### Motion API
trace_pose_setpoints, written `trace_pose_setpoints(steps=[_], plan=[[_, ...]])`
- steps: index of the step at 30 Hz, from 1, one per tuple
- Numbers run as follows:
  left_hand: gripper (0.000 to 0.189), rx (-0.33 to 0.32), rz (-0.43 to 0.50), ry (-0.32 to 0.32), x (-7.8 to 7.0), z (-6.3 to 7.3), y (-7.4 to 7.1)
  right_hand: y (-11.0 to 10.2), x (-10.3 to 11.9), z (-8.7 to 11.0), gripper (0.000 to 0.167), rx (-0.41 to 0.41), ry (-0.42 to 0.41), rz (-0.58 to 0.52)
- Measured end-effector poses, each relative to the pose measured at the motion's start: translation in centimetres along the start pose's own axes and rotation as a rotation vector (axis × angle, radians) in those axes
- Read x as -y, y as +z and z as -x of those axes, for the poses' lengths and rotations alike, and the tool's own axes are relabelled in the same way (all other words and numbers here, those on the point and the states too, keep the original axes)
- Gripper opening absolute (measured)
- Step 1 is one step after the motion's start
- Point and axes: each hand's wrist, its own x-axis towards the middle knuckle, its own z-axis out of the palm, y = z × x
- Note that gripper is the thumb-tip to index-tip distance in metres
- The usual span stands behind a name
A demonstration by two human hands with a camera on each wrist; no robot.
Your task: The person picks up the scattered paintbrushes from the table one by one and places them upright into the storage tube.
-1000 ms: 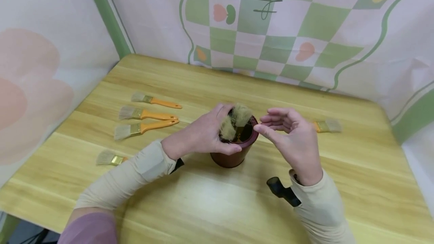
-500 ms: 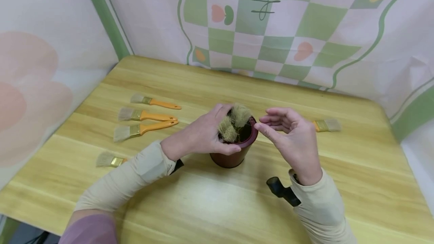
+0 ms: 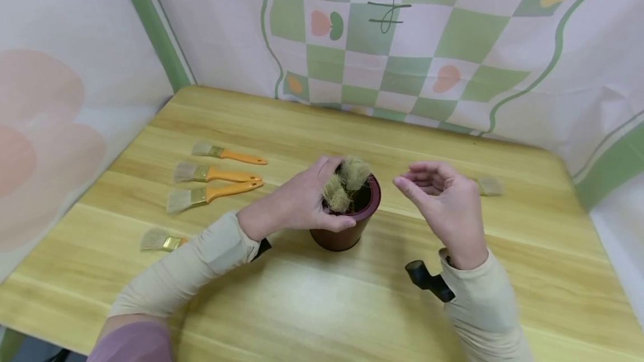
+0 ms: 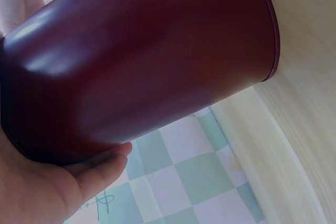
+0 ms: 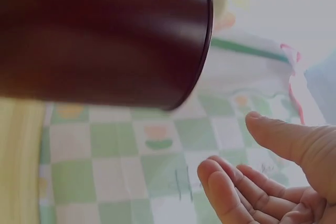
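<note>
A dark red round pot [image 3: 343, 236] stands on the wooden table in front of me. My left hand [image 3: 301, 197] grips it near the rim, thumb on the near side and fingers reaching round the far side, as the pot [image 4: 152, 61] in the left wrist view also shows. Out of its mouth stick fuzzy beige tufts [image 3: 355, 173]; what they belong to is hidden inside. My right hand [image 3: 449, 205] hovers to the right of the pot, apart from it, its fingers loosely bent. Nothing shows between thumb and fingers of the right hand [image 5: 278, 182].
Several flat paintbrushes with orange handles lie on the table [image 3: 312, 306], among them a top brush [image 3: 241, 157] and a lower brush [image 3: 163, 241] partly under my left sleeve. Behind my right hand lies another brush [image 3: 489, 186]. A checkered cloth [image 3: 367, 66] hangs at the back edge.
My right hand has drawn away from the pot's rim, to the right, and now covers more of the brush behind it. The left hand keeps its grip on the pot.
</note>
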Motion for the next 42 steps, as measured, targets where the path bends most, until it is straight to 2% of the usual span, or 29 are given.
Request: trace_pose_setpoints(steps=[6,9,12,14,17,21,23,27,33,36,39,42], plan=[[0.107,0.001,0.02,-0.01,0.1,0.0,0.0,-1.4,-2.5,-1.8,0.036,-0.071,0.169,0.06],[0.107,0.0,0.029,-0.009,0.1,-0.1,0.0,-2.0,-5.2,-3.0,0.041,-0.095,0.214,0.205],[0.107,-0.001,0.032,-0.006,0.1,-0.1,0.0,-2.8,-8.3,-3.8,0.047,-0.082,0.281,0.388],[0.106,-0.002,0.032,-0.002,0.1,-0.1,0.0,-3.5,-10.2,-4.1,0.051,-0.046,0.347,0.487],[0.107,-0.007,0.027,0.001,0.1,-0.2,0.0,-4.6,-12.6,-4.3,0.054,0.074,0.413,0.544],[0.107,-0.011,0.017,0.008,0.2,-0.2,0.0,-5.6,-14.9,-4.2,0.051,0.229,0.402,0.515],[0.108,-0.007,0.015,0.007,0.2,-0.2,0.0,-5.9,-15.6,-4.2,0.055,0.269,0.41,0.521],[0.108,-0.001,0.018,0.001,0.3,-0.1,0.0,-6.2,-16.3,-4.4,0.055,0.32,0.483,0.589],[0.108,0.001,0.042,0.003,0.3,-0.2,0.0,-6.9,-17.0,-5.3,0.068,0.412,0.57,0.718],[0.107,-0.008,0.048,0.011,0.4,-0.2,0.1,-7.1,-17.2,-5.7,0.075,0.452,0.606,0.743],[0.106,-0.024,0.043,0.021,0.4,-0.2,0.2,-7.2,-17.4,-6.0,0.079,0.489,0.607,0.754],[0.106,-0.03,0.035,0.024,0.4,-0.2,0.1,-7.2,-17.5,-6.4,0.079,0.518,0.619,0.753]])
